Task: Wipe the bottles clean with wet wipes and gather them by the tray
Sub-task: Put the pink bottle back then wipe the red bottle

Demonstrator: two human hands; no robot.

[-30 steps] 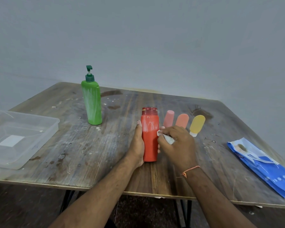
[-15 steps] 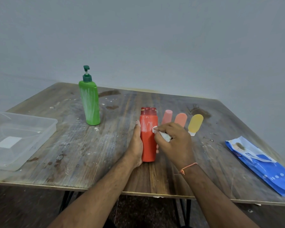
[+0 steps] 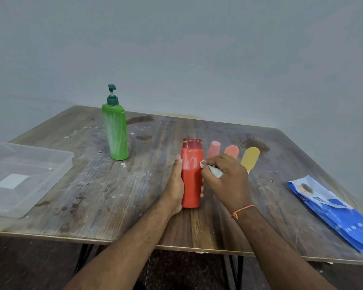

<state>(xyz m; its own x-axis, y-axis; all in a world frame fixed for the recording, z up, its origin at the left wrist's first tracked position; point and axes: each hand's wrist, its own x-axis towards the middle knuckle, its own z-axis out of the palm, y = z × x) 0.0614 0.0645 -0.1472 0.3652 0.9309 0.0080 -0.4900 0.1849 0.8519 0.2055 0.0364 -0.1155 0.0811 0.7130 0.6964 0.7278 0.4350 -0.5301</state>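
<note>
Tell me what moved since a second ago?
The right hand slid the white wipe up the red bottle, from its middle toward the shoulder below the cap. The left hand kept gripping the bottle upright. The green pump bottle, the three small tubes, the tray and the blue wipes pack stayed put.

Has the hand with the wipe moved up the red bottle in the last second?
Yes. The right hand and wipe have climbed the red bottle, now nearer its cap.
</note>
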